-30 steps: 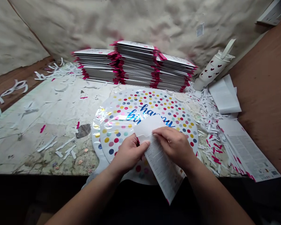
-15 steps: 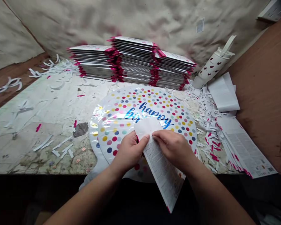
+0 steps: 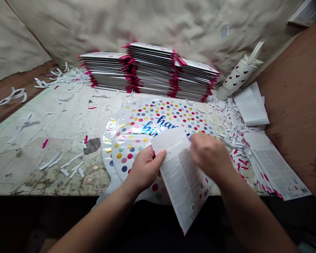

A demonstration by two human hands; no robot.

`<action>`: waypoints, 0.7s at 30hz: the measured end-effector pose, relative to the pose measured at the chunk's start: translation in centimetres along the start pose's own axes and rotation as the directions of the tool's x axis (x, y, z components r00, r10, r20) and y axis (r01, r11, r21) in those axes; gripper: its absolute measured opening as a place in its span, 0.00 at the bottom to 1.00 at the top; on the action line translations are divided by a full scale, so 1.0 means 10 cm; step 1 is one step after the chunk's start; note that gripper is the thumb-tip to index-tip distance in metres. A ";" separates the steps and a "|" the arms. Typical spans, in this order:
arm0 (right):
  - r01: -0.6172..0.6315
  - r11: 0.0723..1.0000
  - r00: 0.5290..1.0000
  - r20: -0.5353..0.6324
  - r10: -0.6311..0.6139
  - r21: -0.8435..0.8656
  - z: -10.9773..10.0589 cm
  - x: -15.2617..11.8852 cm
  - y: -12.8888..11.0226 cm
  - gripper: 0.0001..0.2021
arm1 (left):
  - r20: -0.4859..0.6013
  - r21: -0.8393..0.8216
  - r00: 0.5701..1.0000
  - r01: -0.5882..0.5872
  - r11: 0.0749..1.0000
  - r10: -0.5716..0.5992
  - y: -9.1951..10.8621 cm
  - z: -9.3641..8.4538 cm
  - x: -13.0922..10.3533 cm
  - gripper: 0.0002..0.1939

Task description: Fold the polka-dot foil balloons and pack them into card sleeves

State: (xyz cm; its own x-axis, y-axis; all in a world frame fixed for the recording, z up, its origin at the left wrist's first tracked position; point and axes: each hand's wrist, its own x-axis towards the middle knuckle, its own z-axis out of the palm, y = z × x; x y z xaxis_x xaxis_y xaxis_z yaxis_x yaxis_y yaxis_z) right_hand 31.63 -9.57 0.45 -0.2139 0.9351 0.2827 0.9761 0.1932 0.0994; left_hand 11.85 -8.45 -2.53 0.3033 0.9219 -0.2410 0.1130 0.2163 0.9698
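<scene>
My left hand [image 3: 146,167] is closed on the left edge of a white paper envelope [image 3: 184,175], thumb on top. Fine print covers the envelope's lower part, its top flap is blank, and a pink corner shows at the bottom. My right hand [image 3: 210,156], blurred by motion, is curled closed at the right end of the flap; whatever its fingers pinch is hidden. Under both hands lies a flat foil balloon [image 3: 137,123] with coloured dots and blue "happy birthday" lettering, partly covered by the envelope.
Three stacks of pink-edged envelopes [image 3: 152,72] stand at the back. A white tumbler with hearts [image 3: 237,77] leans at right, beside blank sheets [image 3: 252,107], paper strips [image 3: 228,116] and a fanned pile of printed envelopes [image 3: 279,165]. More paper scraps [image 3: 71,165] lie left.
My right hand has moved right from the middle of the envelope to its right edge, fingers still curled. The envelope has turned slightly and shows more of its printed face. My left hand keeps its hold.
</scene>
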 end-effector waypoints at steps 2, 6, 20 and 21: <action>-0.273 0.961 0.961 -0.067 0.269 -0.045 0.03 -0.04 0.28 0.07 | -0.036 -0.038 0.999 -0.006 0.999 0.005 -0.01 -0.06 0.01 0.12; -0.120 0.920 0.990 -0.020 0.137 0.373 -0.01 -0.11 0.26 0.09 | -0.058 -0.069 0.998 -0.015 0.997 0.011 0.00 -0.06 0.02 0.13; 0.185 0.978 0.974 -0.148 -0.170 0.096 0.10 0.01 -0.25 0.10 | 0.020 0.029 0.999 -0.034 0.999 0.034 0.05 0.09 -0.02 0.14; 0.084 0.993 0.984 -0.164 -0.070 0.078 0.12 0.03 -0.11 0.10 | 0.023 0.027 0.999 -0.029 0.999 0.029 0.04 0.07 -0.02 0.14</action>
State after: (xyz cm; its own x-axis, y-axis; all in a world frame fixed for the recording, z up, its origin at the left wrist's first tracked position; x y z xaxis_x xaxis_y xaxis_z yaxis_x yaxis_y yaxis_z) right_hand 30.54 -9.15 -0.75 -0.2851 0.8576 0.4280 0.9547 0.2936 0.0476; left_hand 12.50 -8.74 -2.08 0.3277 0.9203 -0.2138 0.1292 0.1805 0.9751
